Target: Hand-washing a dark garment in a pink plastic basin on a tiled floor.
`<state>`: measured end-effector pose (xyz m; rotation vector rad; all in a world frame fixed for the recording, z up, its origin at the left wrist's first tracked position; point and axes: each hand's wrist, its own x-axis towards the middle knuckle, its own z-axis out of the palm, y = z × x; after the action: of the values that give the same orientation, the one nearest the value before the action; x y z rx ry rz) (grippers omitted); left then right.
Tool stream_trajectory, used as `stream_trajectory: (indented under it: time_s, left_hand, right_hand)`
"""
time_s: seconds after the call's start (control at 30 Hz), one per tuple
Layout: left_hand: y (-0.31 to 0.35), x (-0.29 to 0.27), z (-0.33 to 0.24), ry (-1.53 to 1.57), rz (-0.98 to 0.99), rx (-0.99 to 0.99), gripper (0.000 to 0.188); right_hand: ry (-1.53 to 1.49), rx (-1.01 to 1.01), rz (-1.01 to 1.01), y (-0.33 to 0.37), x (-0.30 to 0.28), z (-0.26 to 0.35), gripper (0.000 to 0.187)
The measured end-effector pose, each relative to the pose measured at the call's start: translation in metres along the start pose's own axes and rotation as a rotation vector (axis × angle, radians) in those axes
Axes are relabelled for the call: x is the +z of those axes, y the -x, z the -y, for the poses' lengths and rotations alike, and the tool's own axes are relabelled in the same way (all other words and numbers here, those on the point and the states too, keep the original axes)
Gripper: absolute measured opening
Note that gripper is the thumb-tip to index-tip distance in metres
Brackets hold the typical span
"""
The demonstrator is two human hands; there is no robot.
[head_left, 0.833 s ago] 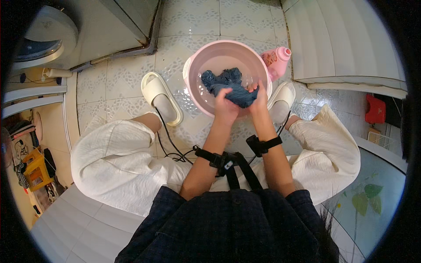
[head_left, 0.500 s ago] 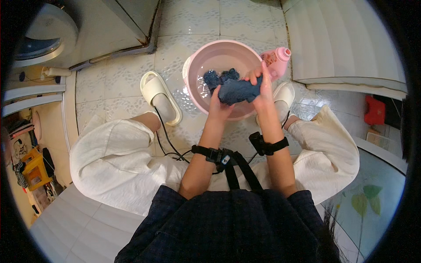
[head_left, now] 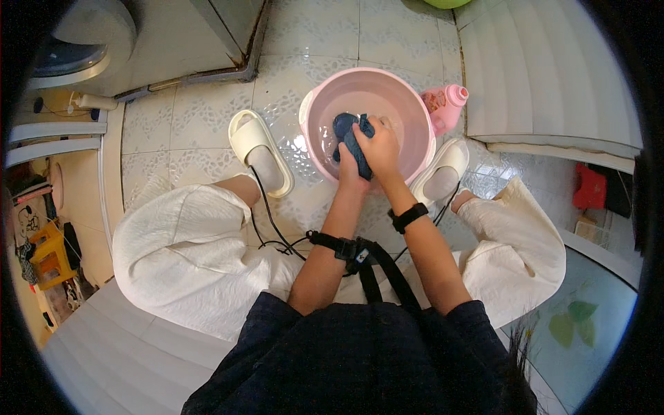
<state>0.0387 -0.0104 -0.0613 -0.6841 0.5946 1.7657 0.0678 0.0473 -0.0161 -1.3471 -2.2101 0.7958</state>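
A wet dark blue cloth (head_left: 344,124) is bunched up in a pink basin (head_left: 416,124) that holds water. My left hand (head_left: 351,167) grips the cloth from the left and below, its fingers partly hidden behind the fabric. From the right, my right hand (head_left: 382,146) is closed over the same cloth, close beside the left. Part of the fabric hangs beyond my fingers towards the water. What kind of garment or cloth it is, I cannot make out.
A pink bottle (head_left: 453,111) stands against the basin's right side. My feet, in cream slippers (head_left: 243,138), flank the basin on the wet tiled floor (head_left: 304,34). Black cables (head_left: 266,207) run near my legs. A front-loading washing machine (head_left: 90,52) is at the far left.
My hands have drawn together, and the cloth stretched between them is now bunched in a tighter bundle. My right hand has moved left and turned over the cloth. The view has shifted slightly.
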Motion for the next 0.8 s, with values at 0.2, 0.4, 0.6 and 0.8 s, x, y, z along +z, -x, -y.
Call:
stream_trajectory:
  time_s: [0.2, 0.4, 0.6, 0.8]
  left_hand:
    - [-0.001, -0.020, -0.021, -0.002, 0.037, 0.022, 0.034]
    - [-0.004, 0.007, -0.005, -0.269, -0.055, 0.049, 0.026]
    - [0.018, 0.034, -0.027, -0.214, 0.077, 0.283, 0.027]
    - [0.024, 0.050, -0.031, -0.273, 0.151, 0.424, 0.027]
  right_hand:
    - [-0.005, -0.305, 0.098, 0.048, 0.004, 0.011, 0.030]
    - [-0.033, -0.118, -0.052, -0.010, -0.007, -0.062, 0.031]
    - [0.149, -0.011, 0.014, 0.000, -0.040, -0.068, 0.031]
    - [0.137, 0.041, 0.090, 0.008, -0.042, -0.070, 0.026]
